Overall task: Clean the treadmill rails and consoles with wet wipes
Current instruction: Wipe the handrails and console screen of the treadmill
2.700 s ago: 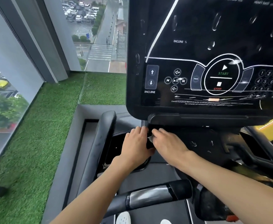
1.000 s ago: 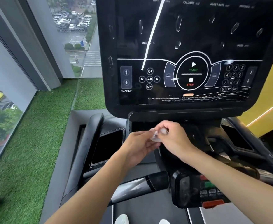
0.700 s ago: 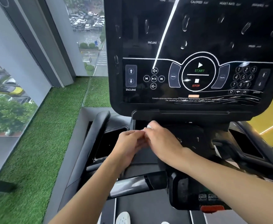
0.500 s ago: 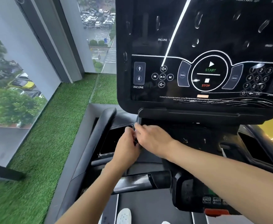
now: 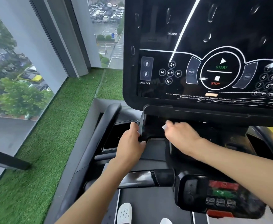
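The black treadmill console (image 5: 213,50) fills the upper right, its glossy panel dotted with water drops. Below it, my right hand (image 5: 181,136) pinches a small crumpled white wet wipe (image 5: 164,126) against the dark housing under the console shelf (image 5: 197,113). My left hand (image 5: 131,143) rests with relaxed fingers on the edge of the left storage tray (image 5: 116,136), its thumb against the centre column. The left side rail (image 5: 100,135) curves down beside the tray. The front handlebar (image 5: 142,177) crosses below my wrists.
A lower control pod (image 5: 219,196) with red and green buttons sits at the lower right. Green artificial turf (image 5: 51,126) runs along the left of the treadmill up to a tall window (image 5: 19,62). White shoes (image 5: 124,213) stand on the belt.
My hands were together on the wipe under the console; now they are apart. The right hand has moved right with the wipe, and the left hand stays by the tray.
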`<action>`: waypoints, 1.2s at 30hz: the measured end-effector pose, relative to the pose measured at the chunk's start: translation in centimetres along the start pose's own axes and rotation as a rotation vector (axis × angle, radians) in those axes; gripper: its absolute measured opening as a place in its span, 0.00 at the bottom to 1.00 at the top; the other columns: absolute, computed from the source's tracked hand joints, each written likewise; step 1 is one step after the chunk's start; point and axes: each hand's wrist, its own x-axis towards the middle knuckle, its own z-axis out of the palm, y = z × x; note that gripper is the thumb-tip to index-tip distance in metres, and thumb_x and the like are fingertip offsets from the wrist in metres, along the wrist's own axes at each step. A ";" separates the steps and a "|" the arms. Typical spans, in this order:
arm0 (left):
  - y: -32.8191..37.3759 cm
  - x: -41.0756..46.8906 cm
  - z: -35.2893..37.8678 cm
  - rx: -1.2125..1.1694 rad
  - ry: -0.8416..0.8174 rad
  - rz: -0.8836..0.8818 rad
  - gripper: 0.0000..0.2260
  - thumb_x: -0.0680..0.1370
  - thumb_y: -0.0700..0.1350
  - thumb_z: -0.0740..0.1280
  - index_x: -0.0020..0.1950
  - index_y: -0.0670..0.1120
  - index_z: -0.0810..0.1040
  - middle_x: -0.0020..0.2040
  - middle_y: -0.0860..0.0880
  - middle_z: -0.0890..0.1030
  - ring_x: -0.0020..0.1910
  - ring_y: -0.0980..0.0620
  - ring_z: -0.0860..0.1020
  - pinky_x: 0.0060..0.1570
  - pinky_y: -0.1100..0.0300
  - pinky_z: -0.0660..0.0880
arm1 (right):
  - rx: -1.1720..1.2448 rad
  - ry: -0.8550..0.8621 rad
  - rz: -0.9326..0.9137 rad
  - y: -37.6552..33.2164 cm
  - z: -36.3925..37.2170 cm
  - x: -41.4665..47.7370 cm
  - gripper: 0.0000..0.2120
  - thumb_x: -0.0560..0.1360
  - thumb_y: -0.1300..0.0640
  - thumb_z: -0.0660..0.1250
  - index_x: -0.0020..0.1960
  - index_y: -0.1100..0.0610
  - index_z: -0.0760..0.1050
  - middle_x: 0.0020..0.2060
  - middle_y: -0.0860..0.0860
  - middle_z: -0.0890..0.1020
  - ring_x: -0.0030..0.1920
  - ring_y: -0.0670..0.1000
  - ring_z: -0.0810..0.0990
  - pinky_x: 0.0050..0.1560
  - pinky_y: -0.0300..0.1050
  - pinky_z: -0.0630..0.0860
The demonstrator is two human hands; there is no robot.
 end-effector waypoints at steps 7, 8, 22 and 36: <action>0.0 0.2 0.1 -0.006 0.008 0.022 0.17 0.73 0.38 0.70 0.50 0.44 0.62 0.45 0.47 0.78 0.41 0.45 0.73 0.42 0.51 0.71 | -0.001 -0.138 -0.072 -0.2 -1.1 -2.4 0.14 0.65 0.68 0.73 0.50 0.61 0.79 0.48 0.56 0.76 0.40 0.54 0.81 0.37 0.46 0.73; 0.0 0.2 0.1 -0.010 0.008 0.023 0.17 0.73 0.38 0.71 0.51 0.44 0.62 0.45 0.47 0.77 0.41 0.45 0.73 0.41 0.51 0.71 | -0.017 -0.084 -0.078 -0.7 -0.9 -1.9 0.15 0.56 0.66 0.79 0.41 0.59 0.81 0.40 0.54 0.76 0.32 0.53 0.78 0.30 0.44 0.69; -1.1 0.1 0.1 -0.045 -0.027 0.027 0.19 0.71 0.39 0.72 0.51 0.46 0.62 0.43 0.48 0.80 0.34 0.49 0.75 0.35 0.53 0.70 | 0.111 0.039 -0.178 -4.6 -2.3 1.6 0.13 0.72 0.68 0.67 0.55 0.60 0.78 0.53 0.55 0.74 0.47 0.57 0.80 0.44 0.49 0.73; 1.4 0.9 1.0 0.143 -0.006 0.153 0.22 0.72 0.34 0.67 0.63 0.43 0.66 0.56 0.44 0.77 0.54 0.43 0.75 0.47 0.56 0.67 | 0.256 -0.003 -0.061 -0.5 -1.5 -1.5 0.18 0.73 0.70 0.62 0.61 0.59 0.75 0.61 0.55 0.72 0.50 0.56 0.80 0.46 0.49 0.76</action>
